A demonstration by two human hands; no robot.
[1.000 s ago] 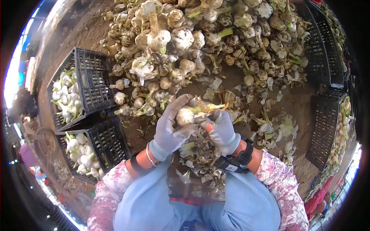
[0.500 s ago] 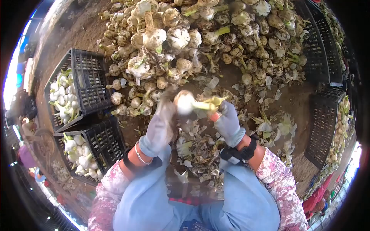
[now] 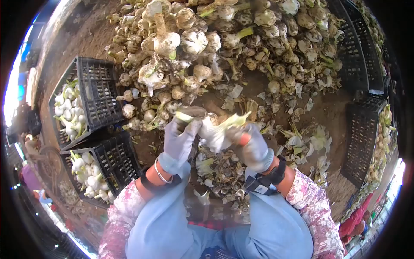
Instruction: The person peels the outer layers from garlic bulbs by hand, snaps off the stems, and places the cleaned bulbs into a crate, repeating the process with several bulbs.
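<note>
My left hand, in a pale, soiled glove, is closed around a garlic bulb. A pale green stem sticks out at its fingers. My right hand, gloved too and blurred by motion, pinches loose white-and-yellowish garlic skin that spreads between the two hands. Reddish-orange shows at one of its fingers. The bulb is partly hidden by my left fingers and the skin. Below the hands, peeled skins litter the ground between my knees.
A large heap of dirt-streaked garlic lies in front. On the left, two tilted black crates, one farther and one nearer, hold cleaner white bulbs. More black crates stand on the right. Skin scraps lie on the soil.
The bulb and stem, stretched toward my right hand before, have turned; the stem now points left by my left hand. Loose skin is now spread between my hands. My right hand is slightly lower.
</note>
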